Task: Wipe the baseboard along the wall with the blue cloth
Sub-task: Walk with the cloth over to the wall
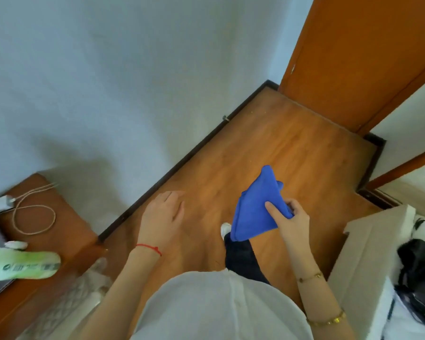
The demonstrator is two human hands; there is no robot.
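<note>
Head view looks down on us standing over a wooden floor point(268, 148), with a pale wall point(96, 82) on the left and an orange door point(358, 57) ahead. Along the foot of that wall runs the dark baseboard point(182, 160), going from the corner by the door down toward a low wooden table point(66, 231), which carries a coiled charger cable point(32, 217) and a green bottle point(22, 265).

Our right hand point(292, 222) pinches the blue cloth point(258, 204), which hangs bunched in the air above the floor, well apart from the baseboard. Our left hand point(163, 212) is spread, fingers relaxed, holding nothing, and hovers nearer the wall.

We judge that wiping has not begun: we are at the step of readying the cloth. Next we likely need to crouch, bring the cloth down against the baseboard, and draw it along its length.
</note>
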